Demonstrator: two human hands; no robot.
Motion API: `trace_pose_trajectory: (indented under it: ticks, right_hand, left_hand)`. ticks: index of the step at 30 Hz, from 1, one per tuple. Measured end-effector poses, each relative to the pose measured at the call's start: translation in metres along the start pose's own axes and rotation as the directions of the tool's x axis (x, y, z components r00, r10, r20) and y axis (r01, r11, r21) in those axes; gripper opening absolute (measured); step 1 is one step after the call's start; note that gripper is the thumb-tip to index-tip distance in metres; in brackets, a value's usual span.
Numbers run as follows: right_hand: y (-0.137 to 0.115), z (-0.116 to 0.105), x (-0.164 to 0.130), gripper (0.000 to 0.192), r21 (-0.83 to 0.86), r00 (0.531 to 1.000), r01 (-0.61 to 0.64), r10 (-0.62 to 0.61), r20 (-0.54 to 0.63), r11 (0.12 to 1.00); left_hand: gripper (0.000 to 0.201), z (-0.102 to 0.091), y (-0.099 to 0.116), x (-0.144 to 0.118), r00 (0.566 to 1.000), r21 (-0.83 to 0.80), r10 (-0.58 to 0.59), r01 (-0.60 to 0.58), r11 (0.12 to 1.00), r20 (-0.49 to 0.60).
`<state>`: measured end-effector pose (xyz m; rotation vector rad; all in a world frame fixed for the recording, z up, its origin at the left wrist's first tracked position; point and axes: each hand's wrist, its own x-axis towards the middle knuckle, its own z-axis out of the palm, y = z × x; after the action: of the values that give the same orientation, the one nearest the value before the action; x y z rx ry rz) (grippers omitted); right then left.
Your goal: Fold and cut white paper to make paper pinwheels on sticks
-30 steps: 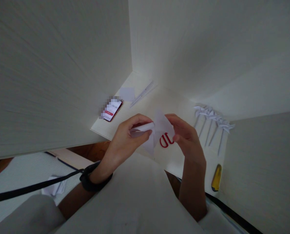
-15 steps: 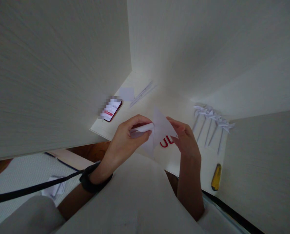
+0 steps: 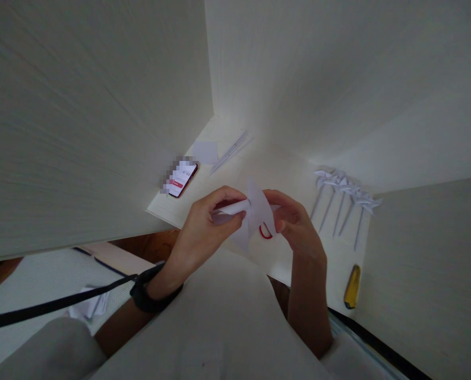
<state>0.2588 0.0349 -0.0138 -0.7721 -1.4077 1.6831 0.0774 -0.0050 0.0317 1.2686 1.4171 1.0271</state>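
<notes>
Both hands hold a folded piece of white paper (image 3: 257,208) just above a white desk (image 3: 282,169). My left hand (image 3: 205,224) pinches a rolled or folded flap of it on the left. My right hand (image 3: 296,227) grips the pointed flap on the right with fingers curled around it. Red scissor handles (image 3: 265,232) lie on the desk below the paper, mostly hidden by my right hand.
Several finished white paper pinwheels on sticks (image 3: 344,198) lie in a row at the right. A yellow utility knife (image 3: 352,286) lies near the desk's front edge. A phone (image 3: 182,178), a small paper square (image 3: 205,151) and thin sticks (image 3: 231,150) lie at the back left. Walls enclose the desk.
My right hand has shifted left and curled over the paper's right flap, covering most of the red scissor handles. My left hand has stayed put.
</notes>
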Motion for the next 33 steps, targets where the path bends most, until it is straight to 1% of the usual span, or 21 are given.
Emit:
trace_pose_trajectory:
  ticks: [3,6,10,14,17,19,22,27,28,30,33]
  right_hand:
    - [0.000,0.001,0.001,0.056,0.024,0.999,0.024,-0.025,0.030,0.999]
    - [0.001,0.003,0.001,0.056,0.035,0.998,0.040,-0.042,0.047,0.999]
    - [-0.002,0.009,0.002,0.053,-0.028,0.999,0.031,-0.030,0.024,0.999]
    - [-0.005,0.015,0.004,0.043,-0.108,1.000,0.008,-0.009,-0.010,0.994]
    - [-0.004,0.017,0.006,0.034,-0.150,0.998,0.035,-0.041,-0.037,0.988]
    - [-0.004,0.018,0.007,0.031,-0.159,0.997,0.048,-0.056,-0.044,0.986]
    - [-0.005,0.020,0.005,0.038,-0.170,0.999,0.029,-0.033,-0.020,0.985]
    - [-0.012,0.025,0.002,0.066,-0.251,0.998,0.047,-0.037,0.046,0.967]
    - [-0.013,0.026,0.002,0.067,-0.273,0.998,0.051,-0.039,0.049,0.961]
    - [-0.014,0.028,0.002,0.063,-0.287,0.998,0.062,-0.052,0.042,0.956]
    - [-0.011,0.027,0.003,0.052,-0.212,0.999,0.034,-0.030,0.023,0.977]
  left_hand:
    - [0.015,0.000,0.000,0.000,1.000,0.002,0.006,-0.006,1.000,0.002]
    - [0.016,0.000,0.000,0.000,1.000,0.008,0.005,-0.005,1.000,0.007]
    - [0.016,0.000,0.000,0.001,1.000,0.019,0.013,-0.012,1.000,-0.004]
    - [0.013,0.001,-0.001,0.000,1.000,0.011,0.009,-0.010,1.000,0.010]
    - [0.010,0.002,-0.001,0.000,1.000,-0.030,0.015,-0.015,0.999,0.009]
    - [0.009,0.002,-0.002,0.001,1.000,-0.048,0.017,-0.016,0.999,0.010]
    - [0.012,0.001,-0.002,0.002,1.000,-0.024,0.024,-0.024,0.999,0.009]
    - [0.020,0.001,-0.004,0.003,0.999,0.013,0.041,-0.041,0.999,0.001]
    - [0.020,0.001,-0.004,0.003,0.999,0.015,0.042,-0.042,0.999,0.002]
    - [0.020,0.001,-0.004,0.003,0.999,0.024,0.043,-0.043,0.999,0.000]
    - [0.019,0.002,-0.003,0.002,0.999,0.028,0.051,-0.051,0.998,-0.002]
